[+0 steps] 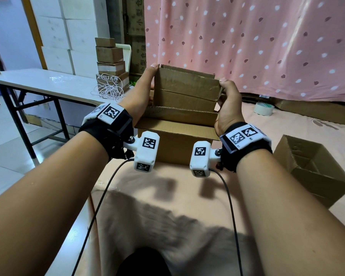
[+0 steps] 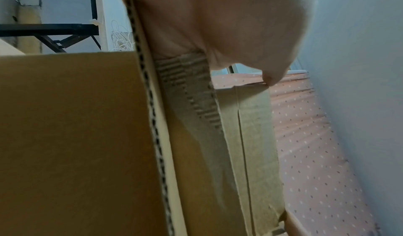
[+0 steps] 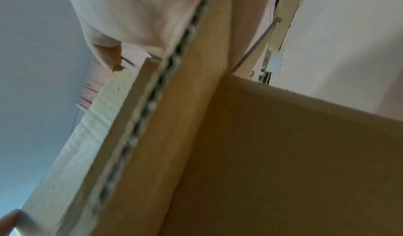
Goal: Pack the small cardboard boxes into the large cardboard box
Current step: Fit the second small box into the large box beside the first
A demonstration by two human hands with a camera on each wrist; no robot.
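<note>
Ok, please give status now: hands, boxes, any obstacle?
Left hand and right hand grip small box, over open large box. No obstacle seen.

Your head view is evenly bright and sharp at the centre, bending at the edges. Soft shadows of your forearms fall on the peach bedsheet [image 1: 167, 196], and the glossy white worktop [image 1: 48, 80] carries mild glare. Both wrist views are dim, bluish and blurred, the brown corrugated cardboard [image 2: 76, 136] too close to focus.
</note>
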